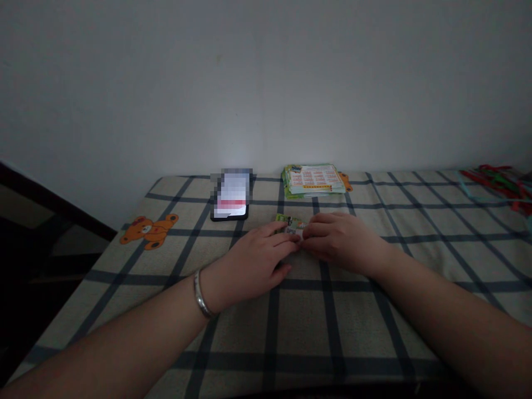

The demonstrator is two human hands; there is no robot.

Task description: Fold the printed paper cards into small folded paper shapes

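My left hand point(253, 260), with a silver bangle on its wrist, lies on the checked cloth point(307, 316) with its fingers pressed on a small green printed paper point(291, 223). My right hand point(338, 241) meets it from the right, fingertips pinching the same paper down against the cloth. Most of the paper is hidden under the fingers; only its far edge shows.
A lit phone point(231, 199) lies behind my left hand. A stack of green and orange printed sheets point(315, 179) sits near the wall. Red and green strips point(499, 180) lie at the far right. A bear figure point(149, 229) is printed on the cloth at left, close to the table's edge.
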